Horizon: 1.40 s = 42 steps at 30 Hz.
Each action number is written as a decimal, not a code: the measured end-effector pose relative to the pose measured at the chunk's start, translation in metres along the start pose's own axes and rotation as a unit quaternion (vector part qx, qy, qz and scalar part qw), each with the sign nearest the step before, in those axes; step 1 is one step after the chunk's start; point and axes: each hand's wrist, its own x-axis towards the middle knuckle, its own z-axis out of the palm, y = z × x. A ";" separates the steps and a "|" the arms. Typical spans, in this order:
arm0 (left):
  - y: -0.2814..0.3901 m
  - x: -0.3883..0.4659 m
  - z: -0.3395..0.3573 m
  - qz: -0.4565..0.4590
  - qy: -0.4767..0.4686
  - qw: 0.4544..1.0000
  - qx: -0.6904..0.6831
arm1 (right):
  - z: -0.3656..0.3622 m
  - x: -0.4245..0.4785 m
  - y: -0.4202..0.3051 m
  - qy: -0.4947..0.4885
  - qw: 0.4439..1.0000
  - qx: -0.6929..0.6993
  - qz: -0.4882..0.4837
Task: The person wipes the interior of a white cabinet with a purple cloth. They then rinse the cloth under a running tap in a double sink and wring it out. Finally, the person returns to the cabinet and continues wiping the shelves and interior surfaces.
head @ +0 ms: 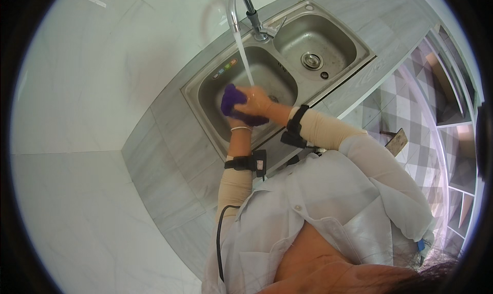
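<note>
In the larger sink basin [215, 97], a wet purple cloth [233, 100] is bunched between my two hands. My right hand [255, 101] grips it from above, under the stream of water [244, 59] from the chrome faucet [233, 12]. Lower down, my left hand [235, 123] holds the same cloth, which covers most of its fingers. A white band [241, 128] circles my left wrist. The basin's drain [273, 99] is partly hidden behind my right hand.
A smaller basin [292, 43] with a drain strainer [312, 60] adjoins on the right. The faucet lever [283, 24] stands between wall and basins. Grey countertop [173, 147] surrounds the sink, and a white marble-like wall [84, 82] rises at left. A black cable [219, 236] runs along my left arm.
</note>
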 end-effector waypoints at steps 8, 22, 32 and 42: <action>0.058 -0.045 0.023 -0.121 0.178 0.971 0.101 | -0.031 -0.006 0.092 -0.047 0.966 -0.205 0.151; 0.007 -0.047 -0.006 -0.215 0.144 0.954 -0.153 | 0.012 -0.041 -0.012 -0.233 0.959 0.141 0.077; -0.002 -0.031 0.035 0.047 0.147 0.945 0.287 | -0.002 -0.009 0.013 -0.025 0.990 -0.097 0.095; 0.034 -0.041 0.061 0.136 0.052 0.881 0.451 | -0.045 -0.021 0.082 -0.216 0.890 0.287 0.282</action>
